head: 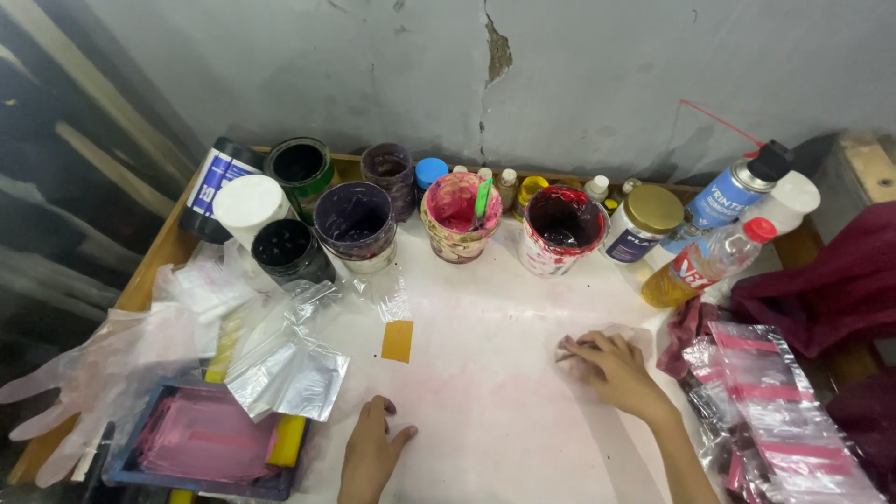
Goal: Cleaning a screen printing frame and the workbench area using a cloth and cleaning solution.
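The right hand point(618, 371), right of centre, pressed curled fingers on a clear plastic sheet point(627, 338); the left hand point(371, 450), bottom centre, rested flat, fingers loosely together, farther away.

The worktop point(485, 373) is white with pink stains and has a wooden edge. Along its back stand open paint tubs point(355, 222), a pink-smeared tub point(457, 219), a red tub point(560, 229), a jar with a gold lid point(644, 222) and a spray can point(742, 187). On the left lie clear plastic bags point(285, 369), a plastic glove point(84, 383) and a blue-framed screen point(201, 443). A stack of pink-striped bags point(770, 411) lies on the right. Both hands rest on the worktop.
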